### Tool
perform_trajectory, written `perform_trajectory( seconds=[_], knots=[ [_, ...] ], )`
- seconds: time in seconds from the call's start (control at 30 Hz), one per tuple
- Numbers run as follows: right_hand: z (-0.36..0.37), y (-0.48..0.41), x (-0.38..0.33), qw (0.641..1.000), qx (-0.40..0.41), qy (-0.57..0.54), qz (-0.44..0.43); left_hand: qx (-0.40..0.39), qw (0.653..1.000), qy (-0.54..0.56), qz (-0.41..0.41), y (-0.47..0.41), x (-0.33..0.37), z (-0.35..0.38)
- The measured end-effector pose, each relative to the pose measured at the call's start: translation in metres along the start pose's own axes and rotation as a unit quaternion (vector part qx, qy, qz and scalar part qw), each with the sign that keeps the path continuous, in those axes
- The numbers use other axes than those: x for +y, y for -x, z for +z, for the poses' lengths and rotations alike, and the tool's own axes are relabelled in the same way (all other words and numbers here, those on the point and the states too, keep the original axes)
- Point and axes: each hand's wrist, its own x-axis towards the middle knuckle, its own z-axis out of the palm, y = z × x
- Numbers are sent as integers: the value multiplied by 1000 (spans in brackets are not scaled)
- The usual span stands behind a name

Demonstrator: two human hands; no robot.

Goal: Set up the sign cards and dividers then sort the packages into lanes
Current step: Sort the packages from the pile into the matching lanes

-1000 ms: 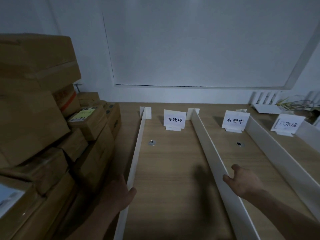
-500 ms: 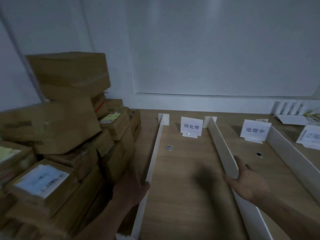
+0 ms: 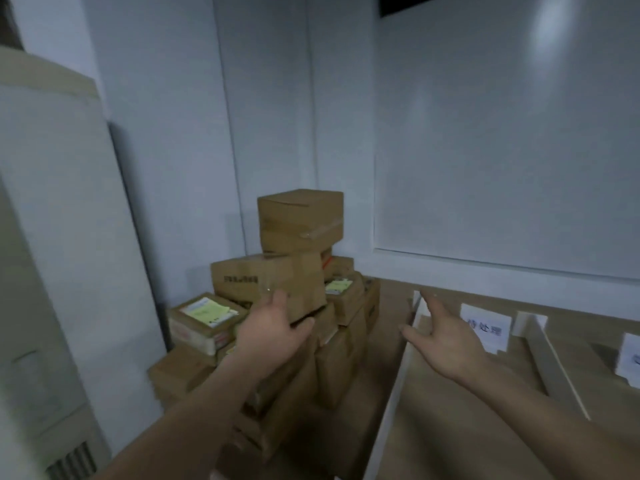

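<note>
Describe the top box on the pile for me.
The top box is closed brown cardboard, roughly cubic, with tape across its front and a seam along its lid. It sits upright, highest of all, resting on a wider printed box. Neither hand touches it; the left hand is at the printed box below.

Dim bluish light, motion blur, wide-angle warping

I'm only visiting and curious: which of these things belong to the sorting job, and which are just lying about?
Job: cardboard packages, white dividers, sign cards.
Lying about: tall white unit, wall panel.
</note>
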Motion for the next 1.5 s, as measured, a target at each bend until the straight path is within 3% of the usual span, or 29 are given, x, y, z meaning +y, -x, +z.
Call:
perform_trajectory(
  seconds=[0.3,0.5,0.77,1.0,1.2,1.5],
  knots=[
    [45,-63,-110,998,9,-5,-56,15,999,39,-35,-68,-100,-46],
    [83,-127,-153,998,34,-43,-20,27,997,72,-1,-152,-145,-63],
    [99,-206,-178,988,69,-130,52,12,976,217,-17,-261,-140,-60],
    [105,-300,-197,958,55,-268,82,-28,917,382,-113,-343,-128,-46],
    [111,-360,-207,928,30,-349,129,-35,891,427,-151,-396,-114,-30],
    [128,-393,-200,915,10,-377,140,-90,880,427,-188,-430,-108,0]
  ],
)
